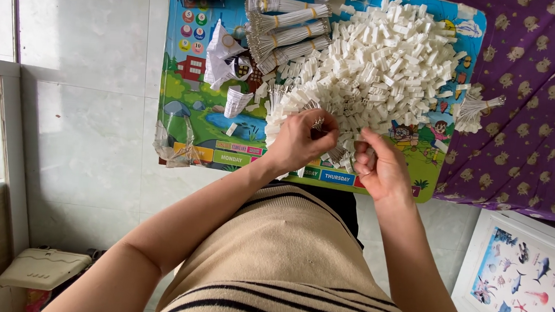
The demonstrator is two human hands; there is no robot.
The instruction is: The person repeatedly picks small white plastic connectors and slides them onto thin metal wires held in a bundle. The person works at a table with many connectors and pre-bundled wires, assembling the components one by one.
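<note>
Head view, looking down over a striped beige top at a small colourful children's play table (198, 93).

Left hand (301, 141) closed around a bundle of thin metal pins (319, 122), shiny ends poking out between thumb and fingers. Right hand (379, 169) just right of it, fingertips pinched together on something small; piece itself hidden by the fingers, cannot tell what. Both hands at the near edge of the table, near each other but not touching.

Large heap of small white plastic pieces (386, 60) piled on the far right part of the table, spilling down to the hands. Banded bundles of wire pins (288, 31) fanned out far left of the heap; one more loose bundle (476, 107) at the right edge. Crumpled paper strips (222, 59) on the left.

Judgement on doing it well: keep left grip firm so pins stay aligned and do not splay; draw one pin at a time with the right fingertips; hold work low over the table so dropped pieces land in the heap, not on the tiled floor (86, 138). Loose pins likely to slip if grip eases.
</note>
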